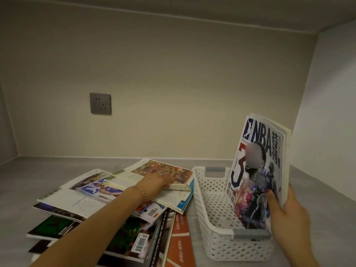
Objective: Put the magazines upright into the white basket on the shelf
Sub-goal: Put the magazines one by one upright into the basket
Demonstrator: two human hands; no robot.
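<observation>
A white perforated basket [210, 212] with grey handles stands on the shelf at the right. Upright inside it is an NBA magazine [258, 170], leaning slightly, with my right hand [289, 214] gripping its lower right edge. To the left, several magazines lie flat in a loose overlapping pile [107, 205]. My left hand [156, 183] reaches across the pile and rests on the top one, a magazine with a colourful painting on its cover [165, 170]; the fingers curl at its near edge.
The shelf surface [28, 180] is grey, with a beige back wall and a white side wall [327, 132] close to the basket's right. A grey wall socket [100, 103] sits on the back wall. An orange magazine [179, 241] lies against the basket's left side.
</observation>
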